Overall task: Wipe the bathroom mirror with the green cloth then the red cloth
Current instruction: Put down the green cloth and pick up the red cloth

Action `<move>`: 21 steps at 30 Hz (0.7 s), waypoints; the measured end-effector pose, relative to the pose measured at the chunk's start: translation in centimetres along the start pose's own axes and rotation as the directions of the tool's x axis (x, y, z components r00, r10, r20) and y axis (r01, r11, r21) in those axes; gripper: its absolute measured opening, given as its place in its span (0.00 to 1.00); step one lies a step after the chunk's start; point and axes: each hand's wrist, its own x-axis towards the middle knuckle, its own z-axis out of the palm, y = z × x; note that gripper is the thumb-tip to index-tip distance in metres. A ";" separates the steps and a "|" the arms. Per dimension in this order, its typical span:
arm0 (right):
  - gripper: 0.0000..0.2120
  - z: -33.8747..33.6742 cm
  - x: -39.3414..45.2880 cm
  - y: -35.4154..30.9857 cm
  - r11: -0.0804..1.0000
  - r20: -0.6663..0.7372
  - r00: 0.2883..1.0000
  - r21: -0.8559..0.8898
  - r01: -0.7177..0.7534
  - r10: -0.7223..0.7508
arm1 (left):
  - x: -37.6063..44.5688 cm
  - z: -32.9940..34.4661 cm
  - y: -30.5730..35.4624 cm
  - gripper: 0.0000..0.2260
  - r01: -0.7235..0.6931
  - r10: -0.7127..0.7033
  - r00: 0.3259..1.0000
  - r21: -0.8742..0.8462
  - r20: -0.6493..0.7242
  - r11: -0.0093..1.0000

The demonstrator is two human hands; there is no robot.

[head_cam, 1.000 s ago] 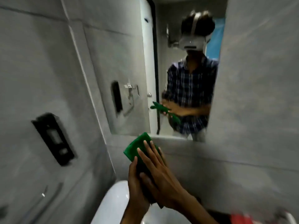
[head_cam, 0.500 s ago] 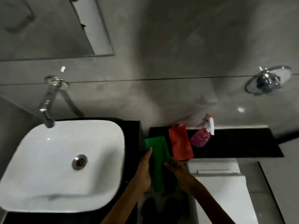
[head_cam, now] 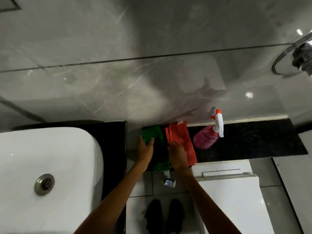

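Observation:
The green cloth (head_cam: pixel 152 134) lies folded on the left end of the black ledge (head_cam: pixel 253 141), and its near end hangs over the front edge. My left hand (head_cam: pixel 145 149) pinches its left side, thumb on top. The red cloth (head_cam: pixel 181 138) lies flat just right of it. My right hand (head_cam: pixel 177 154) has its fingers curled on the red cloth's near left edge. Only a corner of the mirror (head_cam: pixel 8 4) shows at the top left.
A pink spray bottle (head_cam: pixel 206 138) lies on the ledge right of the red cloth. The white sink (head_cam: pixel 47 166) fills the lower left and a white toilet lid (head_cam: pixel 231 191) the lower right. A small bottle (head_cam: pixel 169 182) sits on the floor tiles, and a chrome wall fitting (head_cam: pixel 293 59) is at the right.
My view dropped from the mirror to the ledge. The green cloth went from both hands at the mirror down onto the ledge. My right hand then moved from it onto the red cloth.

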 end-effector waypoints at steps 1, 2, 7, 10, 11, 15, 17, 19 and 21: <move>0.13 -0.6 -0.3 0.5 0.998 -0.047 0.998 -0.056 0.031 -0.034 | -0.7 0.4 -0.3 0.25 -0.097 0.103 0.992 0.091 -0.070 0.991; 0.12 -1.3 -0.8 1.0 0.992 -0.086 0.995 -0.120 0.039 -0.050 | -1.4 0.9 -0.6 0.24 -0.189 0.204 0.974 0.142 -0.098 0.972; 0.22 -3.8 0.5 2.6 0.851 -0.152 0.987 -0.525 -0.033 -0.056 | -2.3 4.9 -0.7 0.19 -0.160 0.166 0.965 -0.044 0.205 0.986; 0.28 -3.2 1.4 2.2 0.768 -0.047 0.999 -0.640 -0.023 -0.009 | -1.8 7.0 -0.6 0.19 -0.001 0.015 0.972 -0.061 0.235 0.998; 0.29 -2.8 1.7 2.3 0.753 -0.047 0.999 -0.658 -0.026 -0.007 | -1.5 7.7 -0.8 0.18 0.047 -0.032 0.977 -0.067 0.210 0.997; 0.29 -2.1 2.8 1.9 0.771 -0.115 0.993 -0.632 -0.078 0.006 | -0.2 9.3 -0.6 0.13 0.175 -0.144 0.975 -0.180 0.172 0.968; 0.24 -2.1 3.5 1.8 0.875 -0.119 0.992 -0.474 -0.092 0.040 | 0.7 10.3 0.1 0.14 0.253 -0.217 0.961 -0.228 0.172 0.940; 0.15 -2.6 3.6 1.5 0.959 -0.124 0.991 -0.270 -0.087 0.055 | 0.9 10.6 0.8 0.17 0.308 -0.262 0.944 -0.253 0.201 0.917; 0.11 -3.9 2.9 0.6 0.993 -0.137 0.989 -0.093 -0.069 0.056 | 0.0 10.0 1.4 0.18 0.305 -0.250 0.943 -0.272 0.218 0.913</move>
